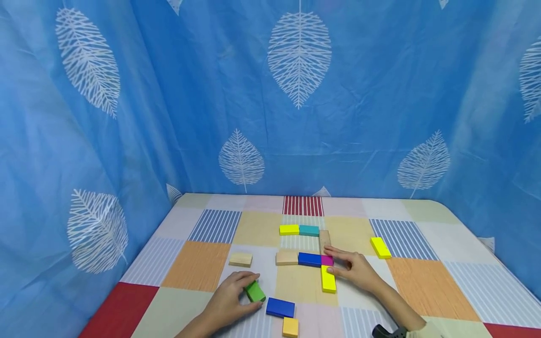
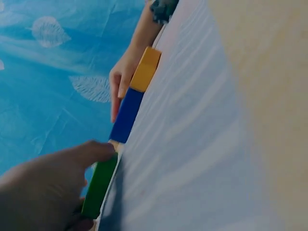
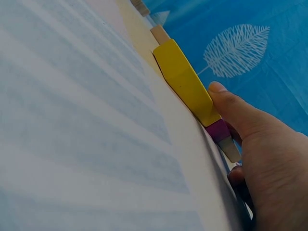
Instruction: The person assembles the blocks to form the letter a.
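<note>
My left hand (image 1: pixel 230 298) holds a green block (image 1: pixel 255 291) between thumb and fingers, low over the cloth. In the left wrist view the green block (image 2: pixel 100 185) sits under the thumb. Just right of it lie a blue block (image 1: pixel 281 307) and a small orange-yellow block (image 1: pixel 290 327), touching. My right hand (image 1: pixel 357 270) is at the right end of a joined layout, its thumb by a yellow block (image 1: pixel 328 280) and its fingertips at an upright-running wooden block (image 1: pixel 324 240). Between them sits a magenta block (image 1: pixel 327 261), beside a blue block (image 1: pixel 310 259) and a wooden block (image 1: pixel 287 257).
A yellow block (image 1: pixel 289 229) and a teal block (image 1: pixel 309 230) form the layout's far row. One loose wooden block (image 1: pixel 241 259) lies at left, a yellow block (image 1: pixel 381 248) at right. A patchwork cloth (image 1: pixel 194 267) covers the table, with blue curtains (image 1: pixel 203 94) around it.
</note>
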{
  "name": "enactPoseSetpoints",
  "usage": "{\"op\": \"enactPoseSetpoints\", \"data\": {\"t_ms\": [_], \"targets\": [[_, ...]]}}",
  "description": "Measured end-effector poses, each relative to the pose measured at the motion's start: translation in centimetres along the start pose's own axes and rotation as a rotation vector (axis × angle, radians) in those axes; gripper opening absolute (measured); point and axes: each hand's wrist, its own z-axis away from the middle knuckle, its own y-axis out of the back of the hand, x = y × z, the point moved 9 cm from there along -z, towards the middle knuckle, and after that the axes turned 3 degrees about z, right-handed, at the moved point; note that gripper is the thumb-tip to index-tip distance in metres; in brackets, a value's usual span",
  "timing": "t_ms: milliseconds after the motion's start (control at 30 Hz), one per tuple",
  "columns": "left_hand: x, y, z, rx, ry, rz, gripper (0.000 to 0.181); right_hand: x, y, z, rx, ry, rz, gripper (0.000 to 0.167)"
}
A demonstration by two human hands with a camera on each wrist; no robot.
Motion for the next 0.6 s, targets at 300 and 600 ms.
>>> {"op": "enactPoseSetpoints", "data": {"t_ms": [300,600], "targets": [[0.2,0.0,-4.5,-0.078,-0.059,0.151,0.059,-2.7,0.8,0.1,-0.008,0.039,-0.033,0.047],[0.4,-2.1,-6.4,-0.253,-0.064,0.102,0.063,-3.0,1.1,0.2,0.001,0.020,-0.018,0.047]]}}
